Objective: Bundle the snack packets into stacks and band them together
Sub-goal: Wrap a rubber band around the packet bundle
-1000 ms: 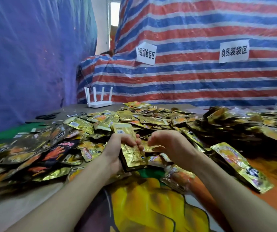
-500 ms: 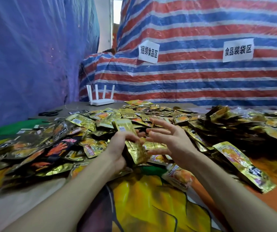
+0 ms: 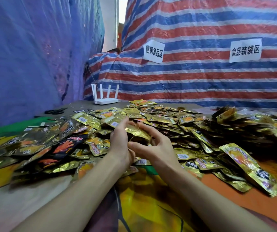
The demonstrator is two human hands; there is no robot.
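Head view. My left hand (image 3: 119,144) clasps a small stack (image 3: 140,134) of gold packets, held over the loose heap (image 3: 168,119). My right hand (image 3: 157,148) is splayed and grips nothing — a thin rubber band (image 3: 135,132) is stretched from its thumb to its forefinger across the stack's face. To band well, I judge: hold the edges flush, spread the loop wider than the stack (foil looks slippery), seat it at mid-length — then let go gently.
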